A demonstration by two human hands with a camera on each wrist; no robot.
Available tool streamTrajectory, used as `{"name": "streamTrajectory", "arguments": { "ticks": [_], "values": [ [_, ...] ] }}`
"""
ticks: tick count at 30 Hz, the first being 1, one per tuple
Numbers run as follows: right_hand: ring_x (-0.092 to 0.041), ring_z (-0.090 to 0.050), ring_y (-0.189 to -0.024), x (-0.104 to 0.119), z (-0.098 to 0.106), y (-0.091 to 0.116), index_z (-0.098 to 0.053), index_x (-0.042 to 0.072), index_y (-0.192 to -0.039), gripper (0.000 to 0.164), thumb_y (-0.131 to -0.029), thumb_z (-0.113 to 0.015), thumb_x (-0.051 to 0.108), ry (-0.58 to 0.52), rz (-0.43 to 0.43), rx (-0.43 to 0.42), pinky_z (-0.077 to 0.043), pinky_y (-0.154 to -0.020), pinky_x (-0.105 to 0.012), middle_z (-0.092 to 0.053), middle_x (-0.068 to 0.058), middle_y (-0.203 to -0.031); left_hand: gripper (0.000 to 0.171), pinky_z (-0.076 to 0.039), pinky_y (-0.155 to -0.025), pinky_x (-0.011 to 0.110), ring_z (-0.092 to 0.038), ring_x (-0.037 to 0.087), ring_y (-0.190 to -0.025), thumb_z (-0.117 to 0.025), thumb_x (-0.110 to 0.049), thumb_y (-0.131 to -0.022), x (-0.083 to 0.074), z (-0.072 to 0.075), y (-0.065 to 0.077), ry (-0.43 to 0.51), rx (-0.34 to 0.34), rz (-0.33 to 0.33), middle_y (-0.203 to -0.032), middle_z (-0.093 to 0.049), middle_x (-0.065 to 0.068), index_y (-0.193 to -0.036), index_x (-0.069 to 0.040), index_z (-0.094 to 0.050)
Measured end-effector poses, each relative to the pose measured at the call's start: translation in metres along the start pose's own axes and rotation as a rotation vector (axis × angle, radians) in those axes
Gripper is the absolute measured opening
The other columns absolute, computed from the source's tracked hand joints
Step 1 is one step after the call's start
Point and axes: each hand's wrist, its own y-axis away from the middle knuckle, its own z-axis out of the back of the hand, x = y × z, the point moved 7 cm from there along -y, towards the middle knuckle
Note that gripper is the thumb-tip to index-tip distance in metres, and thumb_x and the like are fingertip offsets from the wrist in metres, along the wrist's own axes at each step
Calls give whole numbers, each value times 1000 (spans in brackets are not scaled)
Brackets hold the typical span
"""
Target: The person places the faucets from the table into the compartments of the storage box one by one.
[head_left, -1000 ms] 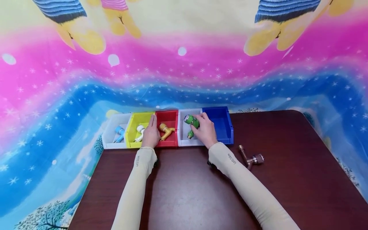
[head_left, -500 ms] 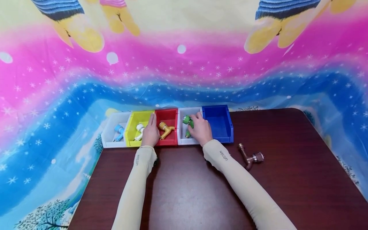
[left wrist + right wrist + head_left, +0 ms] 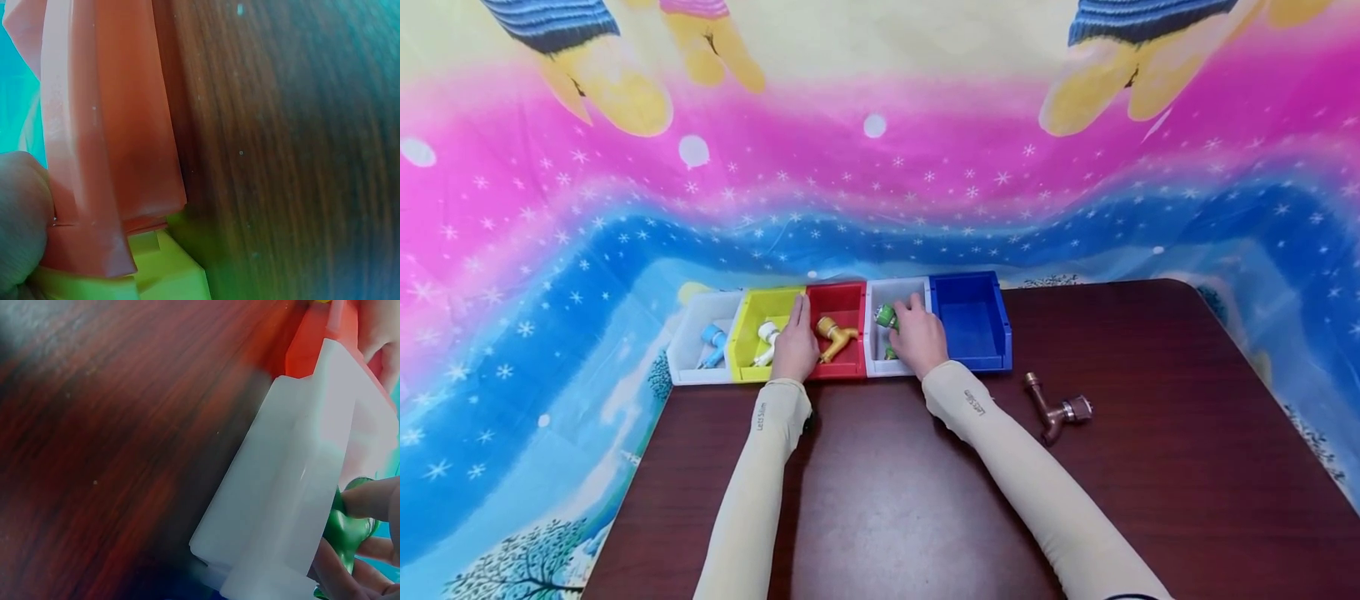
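My right hand (image 3: 921,337) holds a green tap (image 3: 886,315) low inside the white bin (image 3: 891,369) between the red and blue bins. In the right wrist view, fingers (image 3: 369,499) grip the green tap (image 3: 345,534) just behind the white bin's front wall; part of it is hidden. My left hand (image 3: 796,346) rests with straight fingers over the wall where the yellow bin (image 3: 763,302) meets the red bin (image 3: 838,297). A white tap (image 3: 768,333) lies left of that hand in the yellow bin, and a golden tap (image 3: 833,335) lies right of it in the red one.
At the row's left end, another white bin (image 3: 691,337) contains a light-blue tap (image 3: 713,337). A blue bin (image 3: 972,329) forms the right end. On the dark wooden table (image 3: 865,500), a brown tap (image 3: 1060,412) lies right of the bins. A patterned cloth (image 3: 880,192) hangs behind.
My right hand has moved left and lowered the green tap deeper into the white bin, still holding it. The left hand has stayed at the yellow and red bins.
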Motion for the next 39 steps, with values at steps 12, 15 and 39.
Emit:
{"name": "streamTrajectory", "arguments": {
  "ticks": [12,15,39],
  "values": [
    [-33,-70,-80,4,-6,-5,-67,7,-130,39,-92,-71,17,109,39,10,-62,-78,-47,-60,-18,-121,73,-54,-105,52,-66,41,-115,-53,-6,-103,3,-4,-3,-6,7,11,-173,-19,13,-166,-5,-17],
    [-33,-70,-78,4,-5,-4,-67,7,-130,39,-92,-70,15,125,47,7,-62,-76,-47,-60,-18,-120,73,-54,-103,52,-67,41,-111,-53,-6,-102,2,-4,-3,-3,11,14,-174,-18,14,-166,-5,-17],
    [-29,-71,-86,7,-19,-12,-62,4,-135,41,-96,-68,13,274,50,178,-64,-78,-43,-62,-17,-127,74,-55,-102,52,-68,41,-103,-54,-6,-102,4,-4,-2,0,8,15,-174,-19,13,-166,-6,-17]
  ]
}}
